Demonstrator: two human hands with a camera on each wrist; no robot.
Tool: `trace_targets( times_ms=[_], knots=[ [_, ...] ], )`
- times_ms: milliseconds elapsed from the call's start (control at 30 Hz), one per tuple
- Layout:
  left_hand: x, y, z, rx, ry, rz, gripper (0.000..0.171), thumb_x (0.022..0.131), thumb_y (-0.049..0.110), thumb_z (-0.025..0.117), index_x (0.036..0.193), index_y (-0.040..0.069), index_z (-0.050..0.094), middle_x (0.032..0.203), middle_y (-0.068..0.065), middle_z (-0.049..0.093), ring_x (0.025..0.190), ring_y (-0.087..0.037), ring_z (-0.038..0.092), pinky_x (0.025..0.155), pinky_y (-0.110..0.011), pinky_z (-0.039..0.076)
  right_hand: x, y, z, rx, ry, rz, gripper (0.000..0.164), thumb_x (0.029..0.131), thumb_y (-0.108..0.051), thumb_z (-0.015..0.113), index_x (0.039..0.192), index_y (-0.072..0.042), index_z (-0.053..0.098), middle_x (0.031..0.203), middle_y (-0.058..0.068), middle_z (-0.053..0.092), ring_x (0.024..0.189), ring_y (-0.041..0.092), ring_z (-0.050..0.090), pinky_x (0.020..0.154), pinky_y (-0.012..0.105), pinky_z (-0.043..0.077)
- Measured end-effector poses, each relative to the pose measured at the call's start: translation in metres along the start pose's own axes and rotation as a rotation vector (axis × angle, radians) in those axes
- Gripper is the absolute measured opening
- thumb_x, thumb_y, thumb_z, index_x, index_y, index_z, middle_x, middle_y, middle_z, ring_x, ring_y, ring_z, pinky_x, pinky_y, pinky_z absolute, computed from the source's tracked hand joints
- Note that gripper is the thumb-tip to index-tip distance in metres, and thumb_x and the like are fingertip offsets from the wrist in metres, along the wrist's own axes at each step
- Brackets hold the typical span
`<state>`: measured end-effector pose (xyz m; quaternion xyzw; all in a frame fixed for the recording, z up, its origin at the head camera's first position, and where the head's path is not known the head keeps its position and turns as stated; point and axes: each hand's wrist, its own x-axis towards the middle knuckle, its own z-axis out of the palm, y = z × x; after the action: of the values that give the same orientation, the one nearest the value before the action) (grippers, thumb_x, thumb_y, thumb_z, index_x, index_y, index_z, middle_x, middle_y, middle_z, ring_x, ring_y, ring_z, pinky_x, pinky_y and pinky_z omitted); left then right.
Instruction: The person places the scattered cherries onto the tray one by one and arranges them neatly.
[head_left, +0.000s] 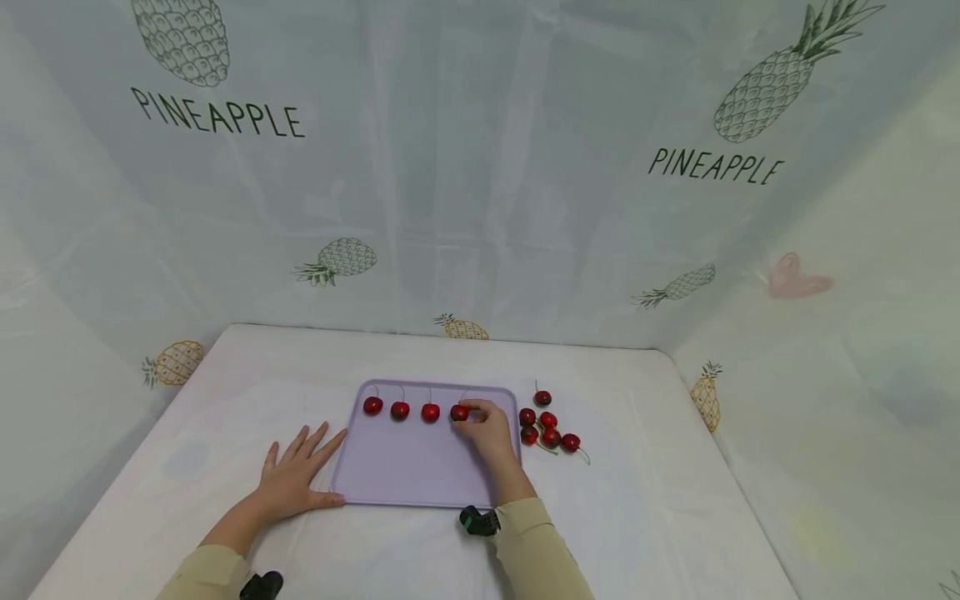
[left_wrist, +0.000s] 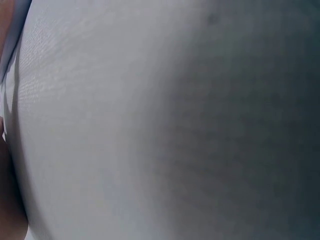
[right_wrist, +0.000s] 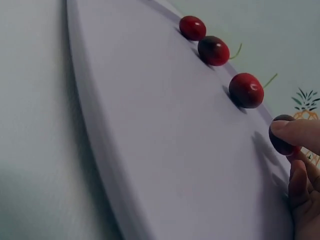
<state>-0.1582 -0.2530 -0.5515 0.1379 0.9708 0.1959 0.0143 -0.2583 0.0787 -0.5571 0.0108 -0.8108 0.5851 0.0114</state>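
A lilac tray (head_left: 412, 471) lies on the white-covered table. Three dark red cherries with stems stand in a row along its far side: a left one (head_left: 372, 406), a middle one (head_left: 400, 411) and a right one (head_left: 431, 412). At the right end of that row, my right hand (head_left: 491, 435) pinches another cherry (right_wrist: 281, 136) between thumb and fingers, close over the tray. My left hand (head_left: 288, 486) rests with spread, straight fingers at the tray's left edge, thumb and forefinger against it. The left wrist view shows mostly blurred cloth, with part of the hand (left_wrist: 11, 205) at its left border.
Several loose cherries (head_left: 551, 438) lie in a cluster on the table just right of the tray, one (head_left: 542, 397) slightly behind the others. A pale curtain (head_left: 465, 183) with pineapple prints rises behind the table. Black wrist cameras sit at both sleeves.
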Motion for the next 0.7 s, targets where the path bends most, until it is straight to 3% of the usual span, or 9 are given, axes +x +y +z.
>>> trace_targets(
  times_ms=[333, 700],
  knots=[
    [0.0010, -0.0006, 0.0008, 0.015, -0.006, -0.005, 0.106, 0.066, 0.073, 0.070, 0.149, 0.015, 0.037, 0.155, -0.024, 0.025, 0.140, -0.052, 0.013, 0.102, -0.076, 0.000, 0.0007, 0.0007, -0.0007, -0.043, 0.017, 0.005, 0.034, 0.074, -0.002, 0.083, 0.106, -0.008, 0.074, 0.081, 0.002, 0.057, 0.057, 0.011, 0.047, 0.048, 0.023, 0.039],
    [-0.0003, 0.0024, -0.0004, 0.008, -0.003, -0.006, 0.105, 0.067, 0.071, 0.072, 0.148, 0.014, 0.038, 0.154, -0.024, 0.025, 0.139, -0.053, 0.014, 0.102, -0.077, 0.000, -0.0008, -0.0016, -0.0022, -0.045, 0.024, 0.051, 0.034, 0.075, -0.003, 0.082, 0.108, -0.007, 0.072, 0.097, 0.005, 0.064, 0.059, 0.012, 0.049, 0.050, 0.024, 0.041]
  ],
)
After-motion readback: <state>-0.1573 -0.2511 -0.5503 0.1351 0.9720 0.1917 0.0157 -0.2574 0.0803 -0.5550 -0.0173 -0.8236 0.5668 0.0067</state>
